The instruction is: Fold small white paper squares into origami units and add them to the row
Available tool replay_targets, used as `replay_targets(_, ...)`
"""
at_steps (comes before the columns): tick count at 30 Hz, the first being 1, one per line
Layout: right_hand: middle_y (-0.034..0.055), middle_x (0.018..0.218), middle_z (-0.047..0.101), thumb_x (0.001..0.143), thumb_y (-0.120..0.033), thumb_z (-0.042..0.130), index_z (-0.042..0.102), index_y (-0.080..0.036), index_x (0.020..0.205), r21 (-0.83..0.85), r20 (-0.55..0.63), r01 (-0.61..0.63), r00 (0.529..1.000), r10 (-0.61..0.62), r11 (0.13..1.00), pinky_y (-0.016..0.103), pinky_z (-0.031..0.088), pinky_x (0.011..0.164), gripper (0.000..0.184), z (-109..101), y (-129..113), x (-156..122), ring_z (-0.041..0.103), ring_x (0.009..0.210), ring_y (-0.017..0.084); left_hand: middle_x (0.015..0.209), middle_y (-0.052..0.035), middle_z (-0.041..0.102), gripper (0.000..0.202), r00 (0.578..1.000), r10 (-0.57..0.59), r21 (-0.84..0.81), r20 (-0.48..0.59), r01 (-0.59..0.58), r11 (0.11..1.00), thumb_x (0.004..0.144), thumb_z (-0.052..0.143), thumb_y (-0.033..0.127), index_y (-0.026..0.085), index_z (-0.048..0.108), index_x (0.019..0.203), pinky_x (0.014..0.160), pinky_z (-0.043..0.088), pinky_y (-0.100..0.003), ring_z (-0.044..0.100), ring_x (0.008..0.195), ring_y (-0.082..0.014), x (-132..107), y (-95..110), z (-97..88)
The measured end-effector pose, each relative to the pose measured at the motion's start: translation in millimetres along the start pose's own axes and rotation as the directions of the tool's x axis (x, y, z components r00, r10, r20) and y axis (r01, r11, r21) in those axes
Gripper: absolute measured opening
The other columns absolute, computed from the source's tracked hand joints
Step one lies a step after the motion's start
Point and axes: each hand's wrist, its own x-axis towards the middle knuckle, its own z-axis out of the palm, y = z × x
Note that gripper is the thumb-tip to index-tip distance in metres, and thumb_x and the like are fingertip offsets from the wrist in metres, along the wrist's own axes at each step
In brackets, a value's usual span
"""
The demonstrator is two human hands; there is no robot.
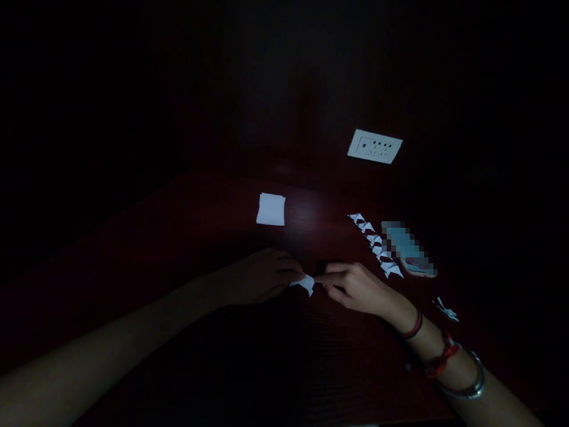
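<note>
Bare forearms; the right wrist (444,356) wears red cords and a silver bangle (472,388).

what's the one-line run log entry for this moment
left hand: pinching small paper piece | right hand: pinching same piece | table: paper stack, row of folded pieces, phone | light: dim

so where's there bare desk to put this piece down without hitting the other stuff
Bare desk shows left of the paper stack, and between that stack and the row of folded pieces. It is crowded on the right: the row lies against the phone, with one loose folded piece nearer. Both hands, left hand and right hand, pinch the small paper.
</note>
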Motion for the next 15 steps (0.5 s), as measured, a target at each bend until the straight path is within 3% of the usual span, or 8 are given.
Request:
replay_targets(6,0.0034,0.082,0.056,0.086,-0.023,0.040,0.056,-0.019,0.111,0.001,-0.073,-0.025,0.997,0.025,1.000,0.024,0.041,0.067,0.030,3,3,-3,0.054,0.070,0.012,0.116,-0.0057,0.051,0.035,0.999,-0.002,-0.001,-0.050,0.002,1.000,0.085,0.045,0.015,0.022,0.045,0.119,0.092,0.032,-0.036,0.042,0.109,-0.0205,-1,5,1.6)
replay_targets(15,0.0047,0.091,0.055,0.081,-0.040,0.049,0.056,-0.017,0.107,0.091,-0.112,-0.107,0.987,0.116,0.990,0.027,0.044,0.073,0.035,5,-9,4,0.054,0.080,0.016,0.107,-0.0045,0.054,0.027,0.975,-0.209,-0.081,-0.075,0.203,0.976,0.085,0.045,0.017,0.021,0.050,0.111,0.084,0.038,-0.032,0.049,0.097,-0.0180,8,19,0.8)
